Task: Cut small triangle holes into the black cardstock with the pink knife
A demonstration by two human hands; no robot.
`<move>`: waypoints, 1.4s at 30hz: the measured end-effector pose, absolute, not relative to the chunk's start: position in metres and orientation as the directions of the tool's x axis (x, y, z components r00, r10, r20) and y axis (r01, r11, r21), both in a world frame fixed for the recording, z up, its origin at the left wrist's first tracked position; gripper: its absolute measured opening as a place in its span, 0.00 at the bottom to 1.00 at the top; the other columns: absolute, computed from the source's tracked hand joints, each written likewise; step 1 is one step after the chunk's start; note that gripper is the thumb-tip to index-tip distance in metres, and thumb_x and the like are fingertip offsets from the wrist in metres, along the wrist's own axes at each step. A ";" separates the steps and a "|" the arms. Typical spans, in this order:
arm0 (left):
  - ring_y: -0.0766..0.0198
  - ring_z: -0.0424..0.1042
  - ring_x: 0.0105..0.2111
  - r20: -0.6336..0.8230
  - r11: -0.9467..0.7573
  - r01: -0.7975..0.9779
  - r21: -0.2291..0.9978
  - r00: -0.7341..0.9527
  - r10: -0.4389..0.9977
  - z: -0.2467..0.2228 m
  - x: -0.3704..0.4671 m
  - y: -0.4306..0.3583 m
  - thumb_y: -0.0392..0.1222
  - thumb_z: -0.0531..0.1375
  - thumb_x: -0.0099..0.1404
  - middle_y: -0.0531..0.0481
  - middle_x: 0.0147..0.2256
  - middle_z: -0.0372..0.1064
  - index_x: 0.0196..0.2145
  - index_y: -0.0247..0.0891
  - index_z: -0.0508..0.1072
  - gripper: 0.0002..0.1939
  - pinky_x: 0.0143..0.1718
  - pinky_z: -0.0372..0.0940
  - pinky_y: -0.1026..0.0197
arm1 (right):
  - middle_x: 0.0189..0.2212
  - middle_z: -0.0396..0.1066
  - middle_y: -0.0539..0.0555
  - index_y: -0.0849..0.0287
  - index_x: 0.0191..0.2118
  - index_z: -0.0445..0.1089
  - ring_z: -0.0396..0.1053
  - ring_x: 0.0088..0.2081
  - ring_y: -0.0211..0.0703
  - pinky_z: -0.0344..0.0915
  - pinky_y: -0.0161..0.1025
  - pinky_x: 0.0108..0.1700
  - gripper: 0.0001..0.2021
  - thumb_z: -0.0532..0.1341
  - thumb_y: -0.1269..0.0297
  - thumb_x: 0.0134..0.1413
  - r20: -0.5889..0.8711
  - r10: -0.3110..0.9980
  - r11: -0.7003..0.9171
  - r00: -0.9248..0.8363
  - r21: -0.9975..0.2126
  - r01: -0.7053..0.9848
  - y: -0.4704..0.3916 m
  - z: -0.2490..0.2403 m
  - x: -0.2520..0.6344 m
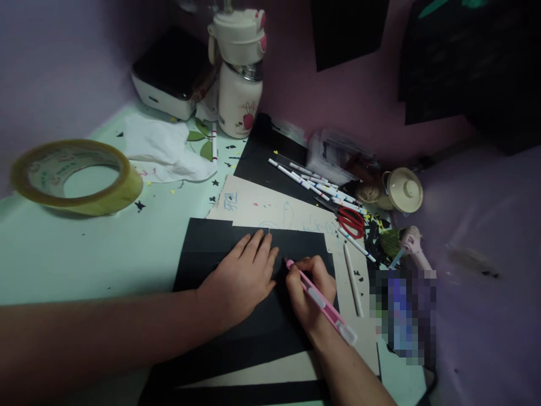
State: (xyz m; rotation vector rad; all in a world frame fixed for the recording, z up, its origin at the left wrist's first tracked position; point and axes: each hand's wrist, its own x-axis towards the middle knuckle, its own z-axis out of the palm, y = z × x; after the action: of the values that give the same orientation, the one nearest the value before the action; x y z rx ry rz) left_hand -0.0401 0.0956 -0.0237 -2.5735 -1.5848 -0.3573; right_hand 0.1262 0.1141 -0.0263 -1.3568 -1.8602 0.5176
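Observation:
My left hand [239, 276] lies flat on a sheet of black paper [253, 335], fingers stretched toward its far edge. Just to its right, my right hand [313, 290] grips a pink utility knife [319, 301] like a pen. The knife's tip points down at the black paper beside my left fingertips; whether the blade touches it I cannot tell. Under the black paper lies a beige board [291, 363] with blue marker scribbles. A slim white stick-like pen [354, 280] rests on the board to the right of my right hand.
A big tape roll [88, 177] stands at left, near crumpled white tissue [164, 146]. Behind are a white bottle [240, 96] and a black-and-white box [171, 73]. Several markers [313, 183], red-handled scissors [350, 221], a lidded cup [403, 190] and paper scraps lie at back right.

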 end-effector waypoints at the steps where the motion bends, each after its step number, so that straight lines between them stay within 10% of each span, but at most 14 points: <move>1: 0.43 0.64 0.57 0.244 -0.454 0.890 0.041 0.432 0.868 -0.024 -0.040 0.095 0.48 0.55 0.67 0.30 0.57 0.64 0.54 0.27 0.70 0.25 0.56 0.61 0.47 | 0.20 0.64 0.44 0.56 0.26 0.59 0.62 0.20 0.33 0.60 0.31 0.26 0.08 0.59 0.71 0.53 0.330 0.933 0.343 -0.140 -0.705 0.621 0.114 -0.026 0.126; 22: 0.42 0.64 0.57 0.245 -0.461 0.886 0.047 0.438 0.865 -0.025 -0.039 0.094 0.46 0.51 0.69 0.29 0.57 0.63 0.55 0.26 0.70 0.24 0.56 0.61 0.46 | 0.20 0.63 0.45 0.56 0.27 0.59 0.61 0.19 0.33 0.58 0.31 0.25 0.08 0.58 0.72 0.55 0.406 0.853 0.502 -0.327 -0.469 0.727 0.115 -0.025 0.123; 42: 0.43 0.65 0.56 0.252 -0.462 0.886 0.046 0.437 0.863 -0.024 -0.040 0.095 0.45 0.52 0.68 0.30 0.56 0.64 0.54 0.26 0.71 0.23 0.55 0.62 0.46 | 0.19 0.59 0.44 0.55 0.26 0.57 0.58 0.18 0.32 0.56 0.31 0.22 0.09 0.57 0.73 0.53 0.365 0.870 0.490 -0.331 -0.578 0.653 0.114 -0.023 0.126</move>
State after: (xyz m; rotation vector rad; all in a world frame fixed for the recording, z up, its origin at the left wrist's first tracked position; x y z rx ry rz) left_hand -0.0400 0.0947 -0.0238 -2.5832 -1.5763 -0.3678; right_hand 0.1261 0.1145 -0.0232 -1.2481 -2.0913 0.4350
